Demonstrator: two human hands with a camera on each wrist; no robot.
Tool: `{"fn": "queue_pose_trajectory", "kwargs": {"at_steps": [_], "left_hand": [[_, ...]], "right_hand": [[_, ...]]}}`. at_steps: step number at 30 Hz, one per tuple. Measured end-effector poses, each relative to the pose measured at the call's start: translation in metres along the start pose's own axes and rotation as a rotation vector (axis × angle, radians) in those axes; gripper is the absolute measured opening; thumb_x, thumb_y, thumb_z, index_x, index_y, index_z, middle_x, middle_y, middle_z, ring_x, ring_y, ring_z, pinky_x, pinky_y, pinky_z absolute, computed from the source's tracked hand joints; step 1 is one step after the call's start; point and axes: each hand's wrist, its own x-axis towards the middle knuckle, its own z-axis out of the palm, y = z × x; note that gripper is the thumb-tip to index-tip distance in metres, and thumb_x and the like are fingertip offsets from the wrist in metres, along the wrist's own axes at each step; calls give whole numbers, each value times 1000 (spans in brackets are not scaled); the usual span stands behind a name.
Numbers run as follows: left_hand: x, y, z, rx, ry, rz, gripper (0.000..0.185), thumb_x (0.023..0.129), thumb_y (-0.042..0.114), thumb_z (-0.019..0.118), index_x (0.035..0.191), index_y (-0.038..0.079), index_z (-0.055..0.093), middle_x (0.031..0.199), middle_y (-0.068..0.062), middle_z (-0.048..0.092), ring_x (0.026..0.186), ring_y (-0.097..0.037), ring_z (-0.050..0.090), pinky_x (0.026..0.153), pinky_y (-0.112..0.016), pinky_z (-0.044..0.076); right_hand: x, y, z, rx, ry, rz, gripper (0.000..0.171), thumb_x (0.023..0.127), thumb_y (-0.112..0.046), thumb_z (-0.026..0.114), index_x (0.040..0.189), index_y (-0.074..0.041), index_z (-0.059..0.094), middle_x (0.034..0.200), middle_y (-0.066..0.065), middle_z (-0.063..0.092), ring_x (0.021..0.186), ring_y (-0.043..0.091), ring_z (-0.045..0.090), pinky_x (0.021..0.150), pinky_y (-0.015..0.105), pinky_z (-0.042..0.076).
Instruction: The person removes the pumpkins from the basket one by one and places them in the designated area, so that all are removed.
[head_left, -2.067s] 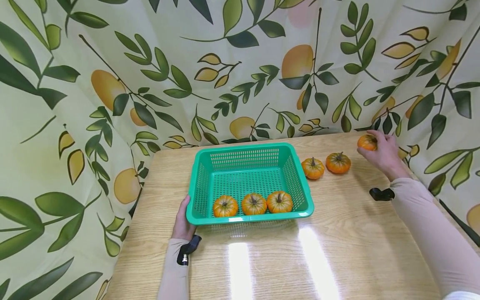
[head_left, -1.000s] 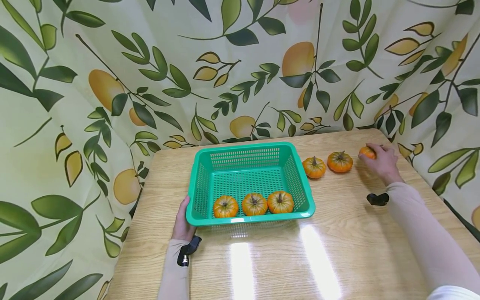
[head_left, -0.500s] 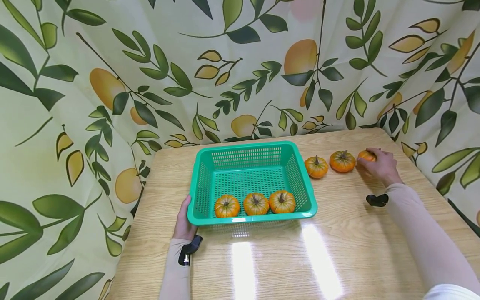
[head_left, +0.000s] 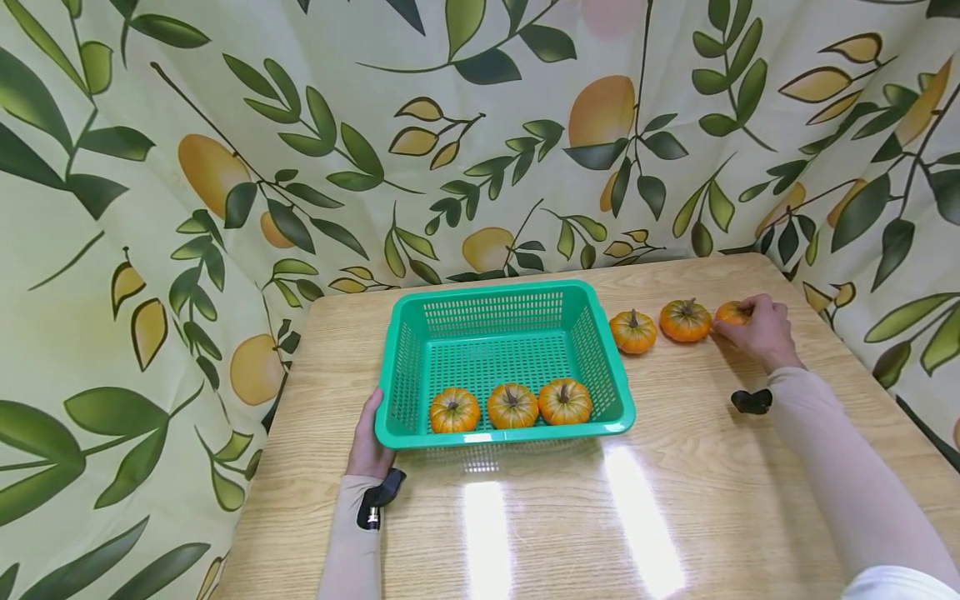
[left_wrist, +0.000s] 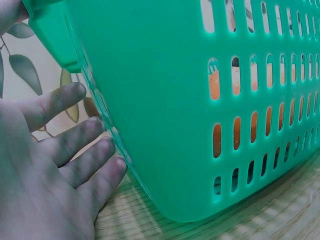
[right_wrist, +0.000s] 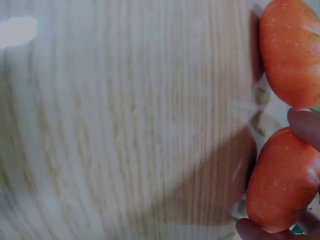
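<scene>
A green plastic basket (head_left: pixel 495 442) stands on the table, with three small orange pumpkins inside along its near wall, the middle one (head_left: pixel 512 407) among them. My left hand (head_left: pixel 367 442) is at the basket's left side. In the left wrist view its fingers (left_wrist: pixel 75 145) stretch out straight with the tips at the basket wall, and the thumb is up by the rim. At the far right my right hand (head_left: pixel 765 333) pinches a small pumpkin (head_left: pixel 731 313) between thumb and fingers. Just left of it sits another pumpkin (head_left: pixel 686 322), also seen above it in the right wrist view.
Beside the basket's right wall lies one more pumpkin (head_left: pixel 632 332), completing a row with the other two. The wooden table (head_left: pixel 570 533) ends against a leaf-patterned curtain (head_left: pixel 300 100) at the back and sides. Bright light reflections lie on the near tabletop.
My right hand has brought its pumpkin from the back right corner down and toward me, level with the other two on the table. The left hand and the basket have stayed in place.
</scene>
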Motion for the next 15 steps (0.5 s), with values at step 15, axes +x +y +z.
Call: {"fn": "queue_pose_trajectory", "kwargs": {"at_steps": [15], "left_hand": [[0,1,1,-6,-6,-1,66,98,53,35,153,19,22,155,-3,27,135,-13,33,109,-29,27]], "right_hand": [[-3,-1,4,-50,-16,6,74,88,-47,62,126,8,32,135,40,14,121,55,14,90,65,29]]}}
